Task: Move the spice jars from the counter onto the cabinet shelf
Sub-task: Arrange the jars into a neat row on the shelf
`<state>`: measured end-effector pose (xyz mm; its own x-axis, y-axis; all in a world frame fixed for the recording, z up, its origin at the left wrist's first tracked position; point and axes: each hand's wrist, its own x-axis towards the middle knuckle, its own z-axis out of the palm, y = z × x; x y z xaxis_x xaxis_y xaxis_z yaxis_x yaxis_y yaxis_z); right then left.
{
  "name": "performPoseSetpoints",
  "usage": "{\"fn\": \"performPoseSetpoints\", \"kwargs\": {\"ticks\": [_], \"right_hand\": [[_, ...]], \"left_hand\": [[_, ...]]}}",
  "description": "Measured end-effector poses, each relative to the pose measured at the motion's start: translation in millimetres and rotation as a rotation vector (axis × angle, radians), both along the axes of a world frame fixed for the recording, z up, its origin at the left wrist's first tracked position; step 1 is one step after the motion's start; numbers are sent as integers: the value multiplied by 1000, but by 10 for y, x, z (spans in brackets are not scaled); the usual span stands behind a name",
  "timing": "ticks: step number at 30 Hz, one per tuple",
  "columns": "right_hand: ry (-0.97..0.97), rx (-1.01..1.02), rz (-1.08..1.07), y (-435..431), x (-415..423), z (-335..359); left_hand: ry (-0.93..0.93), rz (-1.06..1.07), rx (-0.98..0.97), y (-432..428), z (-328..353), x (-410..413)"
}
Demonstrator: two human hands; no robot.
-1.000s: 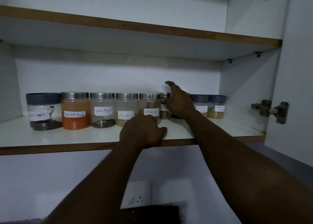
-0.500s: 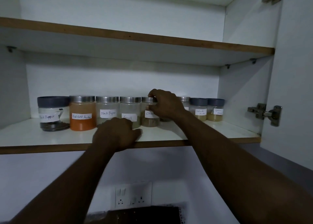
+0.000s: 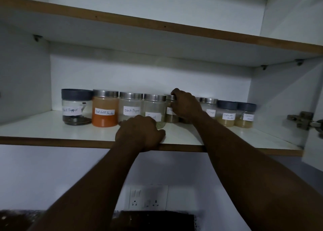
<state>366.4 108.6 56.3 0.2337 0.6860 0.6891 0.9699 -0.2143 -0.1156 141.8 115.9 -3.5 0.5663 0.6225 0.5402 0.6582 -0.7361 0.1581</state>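
R hand (image 3: pixel 186 106) grips steel-lid spice jar (image 3: pixel 172 118) by top; L hand (image 3: pixel 141 134) curled over shelf (image 3: pixel 52 131) edge.

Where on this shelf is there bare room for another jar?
Bare strip along the shelf front, left of the left hand; also the corner right of the last grey-lidded jar. The row is packed where the right hand grips a steel-lidded jar.

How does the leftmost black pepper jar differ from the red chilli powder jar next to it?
Lid: the leftmost black pepper jar has a dark grey lid; the red chilli powder jar has a shiny metal one. Contents: the pepper jar holds a shallow dark layer at the bottom; the chilli jar's orange powder stands much higher. Both stand upright on the shelf with white handwritten labels.
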Motion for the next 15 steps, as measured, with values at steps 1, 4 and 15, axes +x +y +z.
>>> {"fn": "performPoseSetpoints", "kwargs": {"ticks": [1, 4, 15], "right_hand": [[1, -6, -6, 13, 1, 11], [6, -18, -32, 31, 2, 47], [52, 140, 18, -152, -190, 115]], "left_hand": [[0, -2, -3, 3, 1, 0], [3, -13, -15, 17, 12, 4], [14, -34, -67, -13, 55, 2]]}}
